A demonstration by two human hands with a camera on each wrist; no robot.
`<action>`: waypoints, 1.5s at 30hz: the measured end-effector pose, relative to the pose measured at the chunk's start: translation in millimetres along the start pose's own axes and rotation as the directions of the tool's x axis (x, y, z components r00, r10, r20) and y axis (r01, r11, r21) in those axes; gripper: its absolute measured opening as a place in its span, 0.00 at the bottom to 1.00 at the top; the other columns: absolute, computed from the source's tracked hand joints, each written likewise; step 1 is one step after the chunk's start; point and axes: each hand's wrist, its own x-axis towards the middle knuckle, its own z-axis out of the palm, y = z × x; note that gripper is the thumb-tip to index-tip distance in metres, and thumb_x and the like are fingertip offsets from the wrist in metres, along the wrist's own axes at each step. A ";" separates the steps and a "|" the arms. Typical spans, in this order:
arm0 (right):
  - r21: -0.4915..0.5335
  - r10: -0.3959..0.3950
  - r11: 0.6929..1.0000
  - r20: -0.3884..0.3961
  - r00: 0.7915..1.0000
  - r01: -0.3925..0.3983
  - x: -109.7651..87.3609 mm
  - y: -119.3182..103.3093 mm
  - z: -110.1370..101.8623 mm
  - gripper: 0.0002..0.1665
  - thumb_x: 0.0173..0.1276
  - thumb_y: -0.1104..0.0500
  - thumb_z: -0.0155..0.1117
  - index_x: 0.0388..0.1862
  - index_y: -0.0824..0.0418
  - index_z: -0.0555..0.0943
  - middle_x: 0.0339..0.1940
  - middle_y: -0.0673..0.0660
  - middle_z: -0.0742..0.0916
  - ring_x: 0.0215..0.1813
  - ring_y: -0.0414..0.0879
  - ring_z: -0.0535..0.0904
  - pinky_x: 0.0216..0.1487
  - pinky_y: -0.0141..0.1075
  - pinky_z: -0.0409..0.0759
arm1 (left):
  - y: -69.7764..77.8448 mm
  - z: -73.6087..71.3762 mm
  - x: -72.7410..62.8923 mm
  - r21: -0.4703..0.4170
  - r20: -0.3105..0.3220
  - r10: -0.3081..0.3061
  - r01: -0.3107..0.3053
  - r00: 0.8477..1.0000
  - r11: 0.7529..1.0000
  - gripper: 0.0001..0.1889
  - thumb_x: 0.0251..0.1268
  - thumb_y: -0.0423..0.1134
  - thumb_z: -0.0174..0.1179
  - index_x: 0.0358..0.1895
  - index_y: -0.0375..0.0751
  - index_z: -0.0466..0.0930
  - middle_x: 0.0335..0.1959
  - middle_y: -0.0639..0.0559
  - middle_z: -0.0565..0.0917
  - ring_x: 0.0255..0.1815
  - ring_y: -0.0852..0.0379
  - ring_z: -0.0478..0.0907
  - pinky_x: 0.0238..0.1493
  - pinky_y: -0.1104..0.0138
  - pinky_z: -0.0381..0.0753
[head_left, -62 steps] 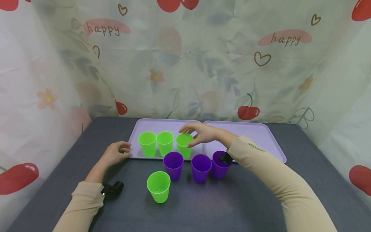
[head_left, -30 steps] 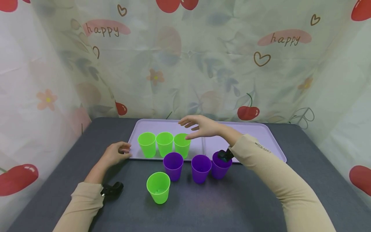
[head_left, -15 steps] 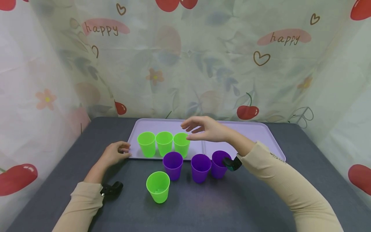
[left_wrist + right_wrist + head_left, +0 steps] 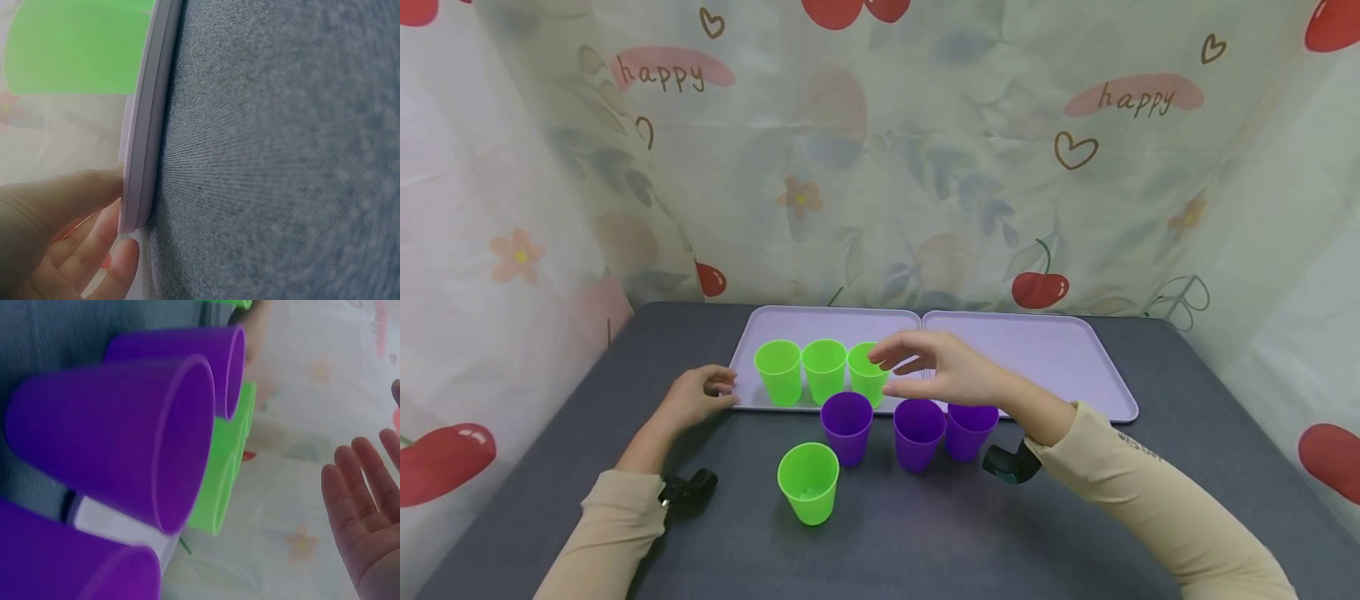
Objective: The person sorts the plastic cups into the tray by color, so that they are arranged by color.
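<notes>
My left hand [image 4: 697, 395] holds the front left corner of the left lilac tray [image 4: 842, 317], its thumb [image 4: 94, 190] against the rim. Three green cups stand upright in a row on that tray: a left cup [image 4: 778, 373], a middle cup [image 4: 825, 372] and a right cup [image 4: 863, 379]. My right hand [image 4: 951, 369] hovers over the tray fronts with fingers spread and nothing held, partly covering the right green cup. Under and before it stand three purple cups [image 4: 846, 429], [image 4: 112, 425] on the dark table. A fourth green cup [image 4: 808, 483] stands nearer to me.
A second lilac tray [image 4: 1037, 358] lies beside the first, on the right. The grey table [image 4: 962, 542] is backed by a patterned curtain [image 4: 887, 208]. Black wrist cameras [image 4: 688, 492] hang at both sleeves, the right one beside the rightmost purple cup.
My right hand has let go of the right green cup, which now stands slightly further left, nearer the middle one. The hand rose, then came back toward me above the purple cups. My left hand stayed.
</notes>
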 end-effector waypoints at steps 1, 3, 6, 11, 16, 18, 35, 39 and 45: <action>0.001 -0.002 1.000 -0.002 1.000 0.002 -1.6 -0.6 2.7 0.22 0.59 0.64 0.66 0.53 0.63 0.76 0.54 0.58 0.83 0.55 0.47 0.80 0.55 0.35 0.78 | -0.2 0.1 0.2 0.000 -0.001 0.002 -0.002 1.000 1.000 0.22 0.57 0.35 0.63 0.54 0.28 0.73 0.50 0.32 0.80 0.51 0.40 0.78 0.52 0.51 0.76; 0.006 -0.007 1.000 -0.005 1.000 0.007 -4.5 -1.7 8.3 0.22 0.59 0.64 0.66 0.53 0.63 0.76 0.53 0.58 0.83 0.54 0.46 0.81 0.54 0.35 0.79 | -0.6 0.3 0.5 0.002 -0.004 0.006 -0.006 1.000 1.000 0.22 0.57 0.34 0.63 0.53 0.28 0.74 0.50 0.32 0.80 0.50 0.40 0.79 0.51 0.51 0.76; 0.019 -0.004 1.000 -0.008 1.000 0.004 -8.5 -3.1 17.2 0.23 0.58 0.64 0.67 0.53 0.63 0.76 0.52 0.58 0.83 0.54 0.46 0.81 0.54 0.36 0.79 | -1.3 1.1 1.3 -0.003 -0.010 0.021 -0.021 1.000 1.000 0.21 0.56 0.33 0.63 0.53 0.27 0.74 0.49 0.31 0.80 0.50 0.40 0.79 0.51 0.51 0.76; 0.065 -0.008 0.998 -0.004 1.000 0.008 -13.9 -6.9 31.9 0.25 0.57 0.64 0.68 0.54 0.65 0.75 0.52 0.63 0.82 0.54 0.55 0.80 0.54 0.37 0.79 | -1.2 1.4 1.3 -0.002 -0.017 0.026 -0.026 1.000 1.000 0.21 0.56 0.33 0.63 0.52 0.27 0.74 0.49 0.32 0.81 0.49 0.40 0.79 0.50 0.51 0.76; 0.078 -0.023 0.997 0.021 1.000 0.021 -17.6 -8.4 46.6 0.26 0.59 0.62 0.67 0.56 0.67 0.73 0.54 0.64 0.81 0.56 0.56 0.79 0.55 0.38 0.78 | 0.6 1.4 -1.0 -0.002 -0.024 0.023 -0.023 0.999 1.000 0.21 0.56 0.34 0.64 0.52 0.27 0.74 0.48 0.32 0.81 0.49 0.40 0.79 0.50 0.51 0.75; 0.079 -0.020 0.997 0.033 0.999 0.017 -18.7 -8.1 52.6 0.26 0.59 0.60 0.67 0.56 0.67 0.73 0.54 0.63 0.81 0.56 0.54 0.79 0.56 0.38 0.78 | 1.4 1.4 -2.1 -0.004 -0.025 0.024 -0.024 0.999 1.000 0.22 0.55 0.33 0.64 0.52 0.26 0.74 0.48 0.31 0.81 0.49 0.40 0.80 0.50 0.51 0.75; 0.100 0.029 0.995 0.019 0.999 -0.031 -20.9 -7.2 94.4 0.32 0.56 0.59 0.70 0.60 0.62 0.71 0.58 0.60 0.79 0.58 0.52 0.79 0.56 0.31 0.77 | 0.0 1.4 -2.0 -0.006 -0.028 0.036 -0.036 0.999 0.999 0.21 0.56 0.33 0.63 0.52 0.26 0.74 0.48 0.31 0.81 0.49 0.40 0.80 0.50 0.51 0.75; 0.068 0.031 0.997 0.011 0.999 -0.031 -19.5 -8.3 99.7 0.33 0.56 0.57 0.71 0.60 0.61 0.71 0.59 0.60 0.79 0.58 0.51 0.79 0.56 0.31 0.76 | 0.4 1.4 -2.4 0.000 -0.032 0.031 -0.031 0.999 1.000 0.21 0.56 0.33 0.63 0.52 0.26 0.74 0.48 0.32 0.81 0.49 0.40 0.80 0.50 0.51 0.75; 0.043 0.035 0.998 -0.005 0.999 -0.035 -16.8 -8.3 105.7 0.34 0.55 0.57 0.71 0.60 0.63 0.71 0.58 0.58 0.80 0.58 0.49 0.79 0.56 0.31 0.76 | 0.2 0.9 -1.7 0.003 -0.021 0.016 -0.016 1.000 1.000 0.21 0.57 0.34 0.63 0.53 0.27 0.74 0.48 0.32 0.81 0.49 0.40 0.80 0.49 0.52 0.76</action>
